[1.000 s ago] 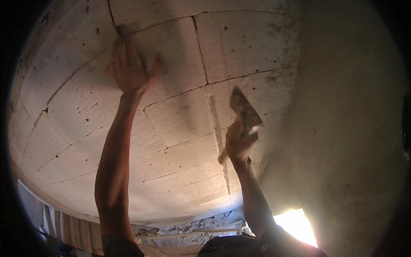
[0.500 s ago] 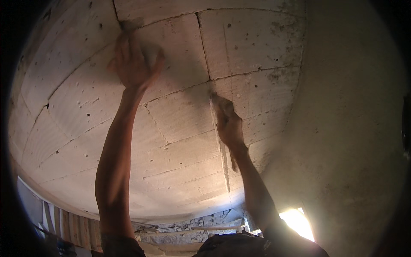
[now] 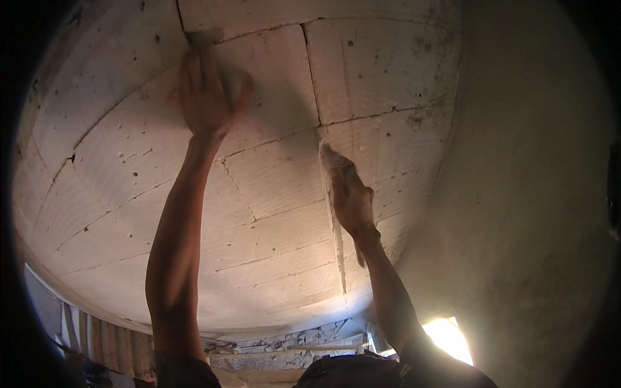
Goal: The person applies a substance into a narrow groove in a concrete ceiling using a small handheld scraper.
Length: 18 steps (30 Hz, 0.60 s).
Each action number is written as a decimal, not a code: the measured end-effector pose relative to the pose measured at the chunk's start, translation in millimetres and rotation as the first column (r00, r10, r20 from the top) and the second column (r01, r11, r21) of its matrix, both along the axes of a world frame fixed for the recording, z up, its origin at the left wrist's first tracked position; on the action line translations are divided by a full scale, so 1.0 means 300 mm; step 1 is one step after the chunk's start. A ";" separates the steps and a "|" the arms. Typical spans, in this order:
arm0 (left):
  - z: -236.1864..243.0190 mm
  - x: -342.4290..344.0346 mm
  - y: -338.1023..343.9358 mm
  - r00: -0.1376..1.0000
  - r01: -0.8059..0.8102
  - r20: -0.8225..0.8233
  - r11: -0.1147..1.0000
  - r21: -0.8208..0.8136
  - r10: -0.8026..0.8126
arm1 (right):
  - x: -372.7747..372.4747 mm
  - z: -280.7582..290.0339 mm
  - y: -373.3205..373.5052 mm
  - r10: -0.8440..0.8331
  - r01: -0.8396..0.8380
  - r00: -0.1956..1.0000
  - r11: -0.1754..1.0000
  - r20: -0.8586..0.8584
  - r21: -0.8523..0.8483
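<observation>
Before me is a wall of pale blocks (image 3: 278,187) with dark joints between them. My left hand (image 3: 206,97) lies against it at the upper left, fingers stretched and thumb apart, holding nothing. Right of the middle, my right hand (image 3: 351,200) is closed round a slim tool, whose dark handle end (image 3: 359,255) sticks out below the fist. The tool's working end is hidden by the hand and blurred, so its kind cannot be told. Alongside that hand a narrow, rough-edged groove (image 3: 338,249) runs steeply down the blocks.
A plain grey wall (image 3: 511,181) meets the block wall on the right. Low at the right is a bright opening (image 3: 449,337). Rubble (image 3: 297,337) lies along the bottom, and a ribbed panel (image 3: 116,346) stands at the lower left.
My right hand has shifted slightly down along the groove with the tool. My left hand stays at the same spot on the wall, while the view has moved a little.
</observation>
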<state>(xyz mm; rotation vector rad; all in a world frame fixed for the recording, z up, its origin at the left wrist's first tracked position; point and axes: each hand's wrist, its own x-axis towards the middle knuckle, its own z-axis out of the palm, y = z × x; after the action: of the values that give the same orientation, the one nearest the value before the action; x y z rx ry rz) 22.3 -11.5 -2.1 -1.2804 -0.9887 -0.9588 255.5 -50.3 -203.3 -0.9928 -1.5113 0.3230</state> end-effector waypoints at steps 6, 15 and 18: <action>-0.012 0.039 -0.003 0.997 -0.062 0.049 0.997 -0.037 0.064 | 0.006 -0.044 0.039 0.060 -0.058 0.992 0.998 -0.107 0.021; -0.015 0.013 0.006 0.998 -0.067 -0.001 0.998 0.011 0.067 | 0.097 -0.055 0.055 0.211 -0.236 0.949 0.968 -0.236 -0.085; -0.009 0.014 -0.002 0.999 -0.050 -0.017 0.999 0.014 0.050 | 0.090 -0.052 0.049 0.134 -0.137 0.948 0.991 -0.288 0.009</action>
<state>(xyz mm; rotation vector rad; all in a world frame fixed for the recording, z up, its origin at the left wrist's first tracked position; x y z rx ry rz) 26.6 -12.0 -4.7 -1.2453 -0.9947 -0.9126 282.5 -35.5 -218.9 -0.8124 -1.3130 0.5515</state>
